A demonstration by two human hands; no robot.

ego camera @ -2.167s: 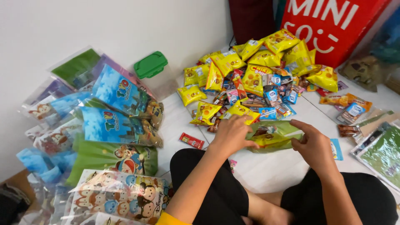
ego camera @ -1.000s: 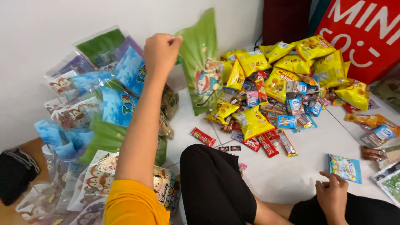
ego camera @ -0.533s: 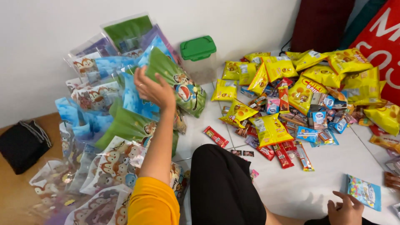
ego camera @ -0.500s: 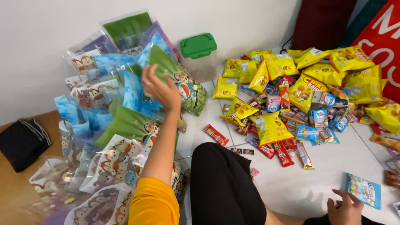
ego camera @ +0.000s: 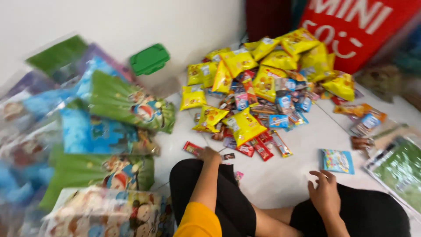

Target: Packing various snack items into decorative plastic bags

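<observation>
I sit cross-legged on a white floor. My left hand (ego camera: 209, 156) rests by my left knee, next to a red snack bar (ego camera: 193, 149); whether it holds anything is hidden. My right hand (ego camera: 324, 193) hangs open over my right leg, just below a small blue packet (ego camera: 337, 160). A filled green cartoon bag (ego camera: 131, 104) lies on top of a stack of filled blue, green and patterned bags (ego camera: 96, 153) to my left. Ahead is a heap of yellow snack packets (ego camera: 263, 74) mixed with small wrapped sweets.
A green-lidded box (ego camera: 149, 59) stands by the white wall. A red bag (ego camera: 359, 30) leans at the back right. Flat green bags (ego camera: 399, 169) and loose packets (ego camera: 366, 123) lie at the right. Bare white floor (ego camera: 289, 175) shows between my knees and the heap.
My left hand lifted a filled green bag, laid it on the stack at the left, let go and came back down to my knee. The view swung back to the right.
</observation>
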